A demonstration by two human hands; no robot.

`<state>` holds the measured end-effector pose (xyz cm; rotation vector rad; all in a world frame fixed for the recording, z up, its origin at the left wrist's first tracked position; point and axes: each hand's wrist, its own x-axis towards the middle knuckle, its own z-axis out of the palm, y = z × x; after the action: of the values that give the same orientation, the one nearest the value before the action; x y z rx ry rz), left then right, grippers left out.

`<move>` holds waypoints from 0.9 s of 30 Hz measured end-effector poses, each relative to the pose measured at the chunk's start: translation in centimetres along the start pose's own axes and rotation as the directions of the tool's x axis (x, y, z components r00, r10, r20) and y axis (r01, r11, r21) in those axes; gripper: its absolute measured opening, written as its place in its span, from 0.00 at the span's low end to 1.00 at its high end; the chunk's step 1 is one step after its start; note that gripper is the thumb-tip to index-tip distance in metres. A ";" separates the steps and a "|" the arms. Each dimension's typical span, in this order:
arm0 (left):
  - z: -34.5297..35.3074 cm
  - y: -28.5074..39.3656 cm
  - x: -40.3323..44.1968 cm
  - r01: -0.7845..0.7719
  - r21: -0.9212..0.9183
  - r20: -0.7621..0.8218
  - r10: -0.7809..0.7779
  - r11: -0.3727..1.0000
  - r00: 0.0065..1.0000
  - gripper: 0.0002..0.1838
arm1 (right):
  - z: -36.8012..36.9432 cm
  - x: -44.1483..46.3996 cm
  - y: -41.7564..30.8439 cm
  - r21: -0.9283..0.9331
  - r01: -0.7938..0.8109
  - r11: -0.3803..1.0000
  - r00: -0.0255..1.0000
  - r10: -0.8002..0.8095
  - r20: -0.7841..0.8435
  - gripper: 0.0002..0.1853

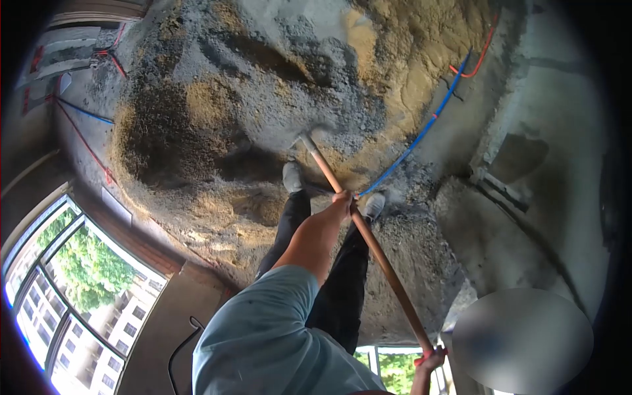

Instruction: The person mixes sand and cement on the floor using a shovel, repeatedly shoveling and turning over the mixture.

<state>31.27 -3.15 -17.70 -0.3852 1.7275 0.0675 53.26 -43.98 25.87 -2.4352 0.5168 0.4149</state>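
Observation:
A long-handled hoe [388, 263] slants across the view, its wooden handle running from lower right up to the middle. Its metal head [304, 139] meets the grey-brown heap of sand and cement mix [263, 108], and the blade is smeared or partly buried. Partway down the handle, my left hand [342, 203] is closed around it, arm stretched forward. Near the handle's end my right hand [431, 361] is wrapped around the wood, with something red at the wrist or fingers. My grey shoes [293, 178] stand at the heap's near edge.
A blue pipe [421, 135] curves along the heap's right side, joined by a red pipe [488, 43]. More red and blue lines run by the left wall. A window [85, 283] is at lower left. A blurred oval patch hides the lower right.

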 end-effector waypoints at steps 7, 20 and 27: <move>-3.1 -2.7 -1.7 0.025 -0.040 0.106 -0.021 0.999 0.994 0.06 | -0.3 -3.9 -2.5 -0.317 0.318 0.894 0.940 -0.341 -0.020 0.10; -13.1 0.0 -12.3 -0.180 -0.439 0.011 0.206 0.880 0.978 0.07 | 0.4 13.0 -3.4 -0.050 0.495 0.867 0.827 -0.454 0.331 0.10; -30.2 12.4 -20.4 -0.571 -0.567 -0.201 0.573 0.594 0.795 0.06 | 17.5 -2.2 -0.8 0.369 0.698 0.614 0.411 -0.765 0.495 0.15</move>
<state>2.03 5.17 5.88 -0.2633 1.7341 1.1317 48.79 -31.99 13.78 -1.9661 -0.8154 0.7093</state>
